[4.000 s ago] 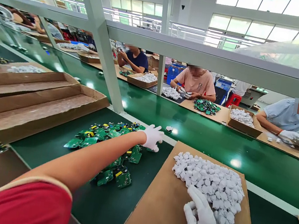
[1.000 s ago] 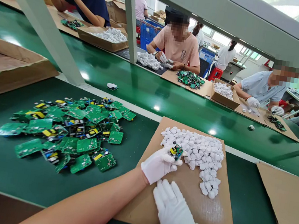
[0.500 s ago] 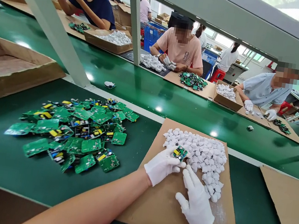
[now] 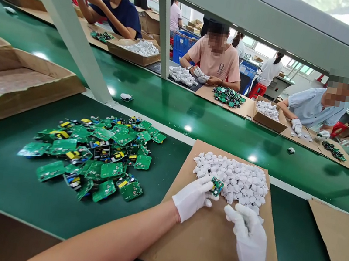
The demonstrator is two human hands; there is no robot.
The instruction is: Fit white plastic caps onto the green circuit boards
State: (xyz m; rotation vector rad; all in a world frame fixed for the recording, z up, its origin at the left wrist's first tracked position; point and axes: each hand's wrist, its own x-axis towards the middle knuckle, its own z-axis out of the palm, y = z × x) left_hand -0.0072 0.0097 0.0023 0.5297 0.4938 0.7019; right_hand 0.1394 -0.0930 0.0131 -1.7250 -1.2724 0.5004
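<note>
Left hand (image 4: pixel 193 197), white glove, lower centre of frame: fingers pinched on 1 small green circuit board (image 4: pixel 217 186), held just at the near edge of the pile of white plastic parts (image 4: pixel 236 181). Right hand (image 4: pixel 248 241), also gloved, lower right of centre: fingers curled in over the cardboard sheet (image 4: pixel 205 245), just beside the pile's near edge; cannot tell if it holds a white part. The 2 hands are close, not touching.

Pile sits on the far half of the cardboard sheet, centre right. Heap of green circuit boards (image 4: pixel 98 153) lies on the green mat centre left, well apart from the hands. Open cardboard box (image 4: pixel 18 88) at left edge. Conveyor belt (image 4: pixel 214 128) crosses mid-frame; 1 small white piece (image 4: pixel 126 96) on it. 3 people seated across the belt, upper frame, with similar boards and white parts.
</note>
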